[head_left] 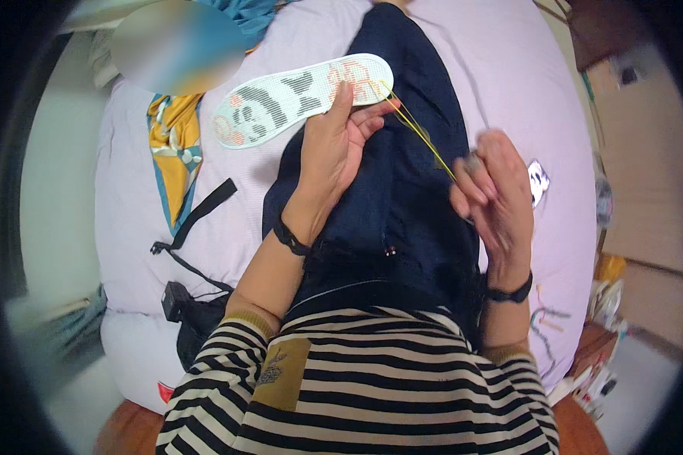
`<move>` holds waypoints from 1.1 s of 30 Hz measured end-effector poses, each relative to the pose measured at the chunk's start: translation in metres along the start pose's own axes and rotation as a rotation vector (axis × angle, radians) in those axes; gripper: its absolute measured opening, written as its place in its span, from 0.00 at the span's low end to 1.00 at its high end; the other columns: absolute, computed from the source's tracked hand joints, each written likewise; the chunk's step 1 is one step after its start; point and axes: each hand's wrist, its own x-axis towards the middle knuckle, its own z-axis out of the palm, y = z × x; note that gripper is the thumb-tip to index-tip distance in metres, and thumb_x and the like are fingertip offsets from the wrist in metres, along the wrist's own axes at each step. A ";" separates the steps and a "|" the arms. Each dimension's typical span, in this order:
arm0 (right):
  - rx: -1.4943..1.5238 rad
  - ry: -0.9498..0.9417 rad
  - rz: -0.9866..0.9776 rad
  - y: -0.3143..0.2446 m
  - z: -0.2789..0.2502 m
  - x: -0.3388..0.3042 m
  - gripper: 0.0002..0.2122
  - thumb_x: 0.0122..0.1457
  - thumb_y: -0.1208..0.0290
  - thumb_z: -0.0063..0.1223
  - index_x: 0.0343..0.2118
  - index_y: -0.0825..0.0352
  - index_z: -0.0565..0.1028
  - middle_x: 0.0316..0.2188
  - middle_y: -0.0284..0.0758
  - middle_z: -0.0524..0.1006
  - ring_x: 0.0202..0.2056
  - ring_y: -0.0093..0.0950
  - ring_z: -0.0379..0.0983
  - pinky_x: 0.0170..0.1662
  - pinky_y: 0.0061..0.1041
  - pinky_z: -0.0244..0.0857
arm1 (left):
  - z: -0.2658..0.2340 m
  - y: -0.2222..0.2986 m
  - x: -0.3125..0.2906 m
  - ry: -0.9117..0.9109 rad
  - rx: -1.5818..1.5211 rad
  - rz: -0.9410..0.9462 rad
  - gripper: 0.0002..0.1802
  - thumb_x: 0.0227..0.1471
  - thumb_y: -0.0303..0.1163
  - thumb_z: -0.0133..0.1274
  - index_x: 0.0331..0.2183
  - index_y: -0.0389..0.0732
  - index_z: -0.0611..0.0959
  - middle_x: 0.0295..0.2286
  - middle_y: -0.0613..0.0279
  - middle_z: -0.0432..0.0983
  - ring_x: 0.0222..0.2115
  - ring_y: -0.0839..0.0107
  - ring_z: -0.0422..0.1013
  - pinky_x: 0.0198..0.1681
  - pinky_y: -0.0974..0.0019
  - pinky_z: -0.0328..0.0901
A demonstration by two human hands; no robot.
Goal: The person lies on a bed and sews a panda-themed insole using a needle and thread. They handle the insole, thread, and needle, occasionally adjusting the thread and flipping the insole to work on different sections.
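Observation:
My left hand (335, 144) grips the edge of a white shoe insole (281, 102), thumb on top and fingers beneath. The insole carries a printed grid with a dark panda pattern and orange-red markings. From its right end a doubled yellow thread (419, 133) runs taut, down and right to my right hand (497, 193). The fingers of that hand are curled shut on the thread, raised over my right thigh. Whether a needle sits between them I cannot tell. The insole hangs above my dark trousers (387, 182).
I sit on a bed with a pale lilac sheet (228, 167). To the left lie a yellow and teal cloth (176, 144), a black buckled strap (205, 212) and a small black box (176, 299). On the right are a panda-printed piece (537, 182) and several coloured threads (546, 326).

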 end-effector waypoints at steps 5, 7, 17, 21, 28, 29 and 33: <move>0.302 0.257 -0.020 -0.022 -0.058 -0.032 0.10 0.60 0.74 0.44 0.43 0.71 0.68 0.15 0.24 0.58 0.16 0.12 0.50 0.14 0.10 0.42 | -0.022 0.032 0.025 0.135 -0.259 0.187 0.18 0.58 0.34 0.42 0.46 0.33 0.67 0.41 0.50 0.70 0.41 0.59 0.71 0.36 0.72 0.68; 0.296 0.344 -0.145 -0.043 -0.110 -0.044 0.13 0.60 0.78 0.41 0.48 0.74 0.64 0.20 0.28 0.58 0.19 0.14 0.50 0.16 0.09 0.47 | -0.037 0.045 0.033 0.111 -0.371 0.197 0.19 0.56 0.31 0.46 0.47 0.32 0.66 0.42 0.48 0.68 0.41 0.58 0.69 0.36 0.70 0.68; -1.213 0.711 -0.570 -0.081 -0.128 -0.100 0.10 0.57 0.75 0.42 0.26 0.65 0.53 0.26 0.30 0.54 0.29 0.24 0.51 0.39 0.14 0.52 | -0.065 0.080 0.016 0.224 -0.352 0.312 0.19 0.52 0.23 0.49 0.46 0.32 0.67 0.38 0.50 0.67 0.34 0.64 0.67 0.35 0.70 0.67; -1.039 0.799 -0.580 -0.091 -0.211 -0.119 0.07 0.57 0.74 0.44 0.28 0.71 0.60 0.27 0.31 0.59 0.31 0.24 0.56 0.41 0.16 0.54 | -0.065 0.080 0.011 0.277 -0.220 0.307 0.15 0.51 0.23 0.52 0.42 0.35 0.72 0.31 0.58 0.71 0.26 0.72 0.67 0.26 0.75 0.62; -0.616 0.680 -0.554 -0.133 -0.411 -0.158 0.08 0.57 0.75 0.45 0.32 0.78 0.67 0.29 0.33 0.65 0.35 0.24 0.62 0.43 0.18 0.58 | -0.057 0.086 0.005 0.254 -0.061 0.320 0.08 0.50 0.28 0.54 0.34 0.38 0.75 0.22 0.65 0.69 0.15 0.83 0.55 0.17 0.79 0.50; -0.605 0.630 -0.564 -0.133 -0.413 -0.157 0.08 0.58 0.75 0.44 0.32 0.78 0.67 0.30 0.33 0.65 0.35 0.24 0.62 0.43 0.19 0.58 | -0.059 0.087 0.004 0.256 -0.046 0.310 0.08 0.51 0.29 0.54 0.34 0.38 0.75 0.21 0.67 0.68 0.14 0.83 0.54 0.16 0.80 0.49; -0.481 0.562 -0.617 -0.142 -0.424 -0.170 0.06 0.59 0.78 0.39 0.31 0.78 0.65 0.30 0.35 0.63 0.35 0.24 0.61 0.48 0.20 0.58 | -0.061 0.090 0.005 0.284 -0.025 0.278 0.07 0.51 0.31 0.54 0.32 0.39 0.74 0.15 0.71 0.62 0.12 0.84 0.51 0.14 0.80 0.46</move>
